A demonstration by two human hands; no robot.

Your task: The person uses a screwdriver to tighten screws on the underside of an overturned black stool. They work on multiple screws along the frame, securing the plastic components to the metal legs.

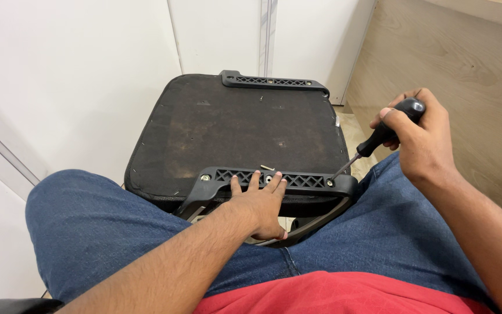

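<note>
An upturned chair seat pan (239, 125) rests across the person's lap, its black fabric underside facing up. A black plastic armrest bracket (274, 179) runs left to right along the near edge; a matching bracket (271, 81) runs along the far edge.

The right hand (416, 136) is wrapped firmly around the black handle of a screwdriver (379, 139). The shaft slopes down and to the left from the grip, and its tip sits at the screw (330, 183) at the right end of the near bracket.

The left hand (260, 203) lies flat, fingers spread and pressing on the middle of the same bracket; it holds nothing. A loose screw (267, 168) lies on the fabric just beyond its fingertips. Another screw (205, 178) sits at the bracket's left end, nearer the left hand.
</note>
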